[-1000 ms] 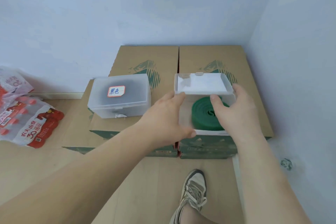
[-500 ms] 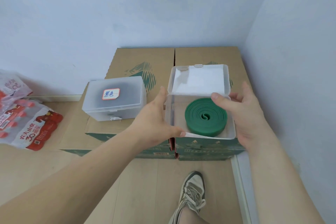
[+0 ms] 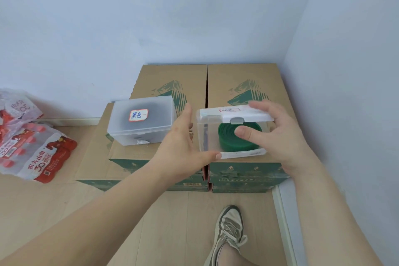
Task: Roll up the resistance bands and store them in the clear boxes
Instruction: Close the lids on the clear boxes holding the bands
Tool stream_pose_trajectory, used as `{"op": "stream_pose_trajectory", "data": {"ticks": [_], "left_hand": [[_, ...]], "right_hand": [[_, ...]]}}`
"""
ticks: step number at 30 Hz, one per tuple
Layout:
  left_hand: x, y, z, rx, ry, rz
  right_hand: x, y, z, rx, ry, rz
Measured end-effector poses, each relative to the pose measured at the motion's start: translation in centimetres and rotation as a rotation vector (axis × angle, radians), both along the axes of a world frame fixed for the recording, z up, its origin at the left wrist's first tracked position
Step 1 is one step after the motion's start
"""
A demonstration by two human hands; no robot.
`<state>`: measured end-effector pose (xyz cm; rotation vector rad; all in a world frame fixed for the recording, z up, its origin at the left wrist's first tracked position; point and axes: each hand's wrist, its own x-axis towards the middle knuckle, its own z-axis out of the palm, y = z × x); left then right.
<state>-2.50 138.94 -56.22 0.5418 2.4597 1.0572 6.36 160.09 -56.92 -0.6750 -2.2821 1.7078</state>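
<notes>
On the floor far left, one bottle pack (image 3: 32, 153) is lying. Atop two side-by-side cartons (image 3: 172, 75), two clear boxes: left box (image 3: 129, 136) is sitting closed, one dark shape (image 3: 158, 109) inside; right box (image 3: 210, 136) is holding one rolled green band (image 3: 228, 142), lid down. Left hand (image 3: 183, 147) is pressing flat, fingers straight, against right box's left wall; right hand (image 3: 278, 136) is gripping it, fingers over lid, thumb on front.

rolled band (image 3: 235, 149) in right box (image 3: 208, 138) | left box (image 3: 142, 127) beside it | both on cartons (image 3: 170, 80) | bottle pack (image 3: 32, 153) on floor (image 3: 64, 211), left
</notes>
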Motion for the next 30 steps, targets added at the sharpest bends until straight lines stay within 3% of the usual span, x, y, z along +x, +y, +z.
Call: {"op": "stream_pose_trajectory", "data": {"ticks": [3,8,12,17,30], "left_hand": [[0.5,-0.3,0.4,-0.114,0.262,-0.123],[2.1,0.2,-1.6,-0.257,0.476,-0.370],[2.7,0.5,-3.4,-0.305,0.720,-0.365],[2.8,0.5,-3.6,-0.255,0.759,-0.341],[1.5,0.4,-3.1,-0.293,0.697,-0.315]], "right_hand": [[0.6,-0.7,-0.2,-0.003,-0.076,-0.124],[1.3,-0.7,-1.4,0.163,-0.204,-0.128],[0.5,-0.7,-2.0,0.290,-0.271,-0.091],[-0.4,-1.7,-2.8,0.390,-0.322,0.079],[0.6,-2.7,-5.0,0.535,-0.189,-0.037]]}}
